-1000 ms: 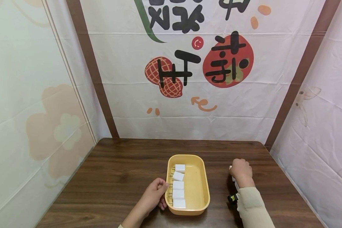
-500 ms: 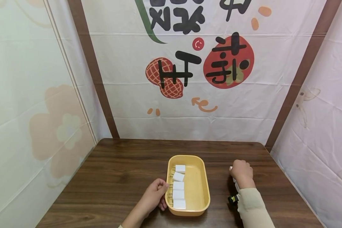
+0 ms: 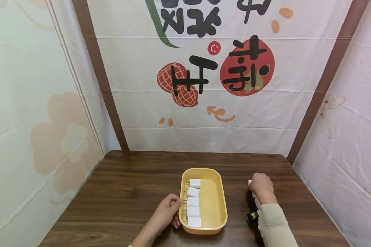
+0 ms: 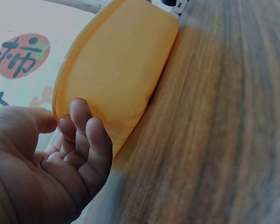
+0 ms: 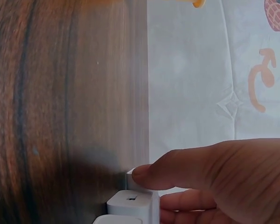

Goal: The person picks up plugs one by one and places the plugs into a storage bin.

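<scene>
5 chargers point(image 3: 193, 201) in tray point(image 3: 214, 206); min. 3 outside units point(image 5: 128, 202) prob. pending. L hand point(image 3: 166, 211) pinches tray; R hand point(image 3: 261, 187) pinches end unit point(image 5: 130, 183).

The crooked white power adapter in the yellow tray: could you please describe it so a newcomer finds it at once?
On the brown wooden table, find the yellow tray that the person's left hand holds. Along its left wall lie five white power adapters; take the second adapter from the far end. It alone is turned askew; the other four lie nearly straight.
</scene>
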Demonstrator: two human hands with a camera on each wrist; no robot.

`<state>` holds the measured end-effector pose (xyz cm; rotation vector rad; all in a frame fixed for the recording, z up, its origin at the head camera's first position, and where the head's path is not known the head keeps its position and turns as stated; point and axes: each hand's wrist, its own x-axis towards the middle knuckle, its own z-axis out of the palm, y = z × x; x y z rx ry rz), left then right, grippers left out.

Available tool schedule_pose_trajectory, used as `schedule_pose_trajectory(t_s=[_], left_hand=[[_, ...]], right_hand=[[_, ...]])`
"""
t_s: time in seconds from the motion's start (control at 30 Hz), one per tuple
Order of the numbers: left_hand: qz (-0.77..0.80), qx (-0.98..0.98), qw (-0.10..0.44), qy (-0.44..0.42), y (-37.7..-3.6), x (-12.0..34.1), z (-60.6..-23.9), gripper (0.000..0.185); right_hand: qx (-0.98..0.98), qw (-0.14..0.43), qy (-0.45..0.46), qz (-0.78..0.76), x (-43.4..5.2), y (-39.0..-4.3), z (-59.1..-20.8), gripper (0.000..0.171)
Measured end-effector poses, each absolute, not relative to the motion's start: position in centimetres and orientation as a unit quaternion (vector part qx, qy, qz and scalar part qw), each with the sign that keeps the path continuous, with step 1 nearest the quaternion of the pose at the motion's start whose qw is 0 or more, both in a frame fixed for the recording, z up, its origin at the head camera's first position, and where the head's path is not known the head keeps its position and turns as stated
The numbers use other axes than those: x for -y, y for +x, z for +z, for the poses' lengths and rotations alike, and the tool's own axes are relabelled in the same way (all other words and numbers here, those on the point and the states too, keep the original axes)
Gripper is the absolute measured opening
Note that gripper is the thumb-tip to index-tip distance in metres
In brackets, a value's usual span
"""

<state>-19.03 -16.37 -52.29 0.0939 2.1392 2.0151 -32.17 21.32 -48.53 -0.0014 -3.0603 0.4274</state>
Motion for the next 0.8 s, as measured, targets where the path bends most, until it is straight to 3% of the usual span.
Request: schedule_pose_trajectory(t_s=[0.8], left_hand=[[0.680,-0.725,0.102,0.029,-19.0,16.3,-52.2,0.027]], right_hand=[[0.986,0.052,0.025,0.155,-19.3,-31.2,-46.0,0.031]])
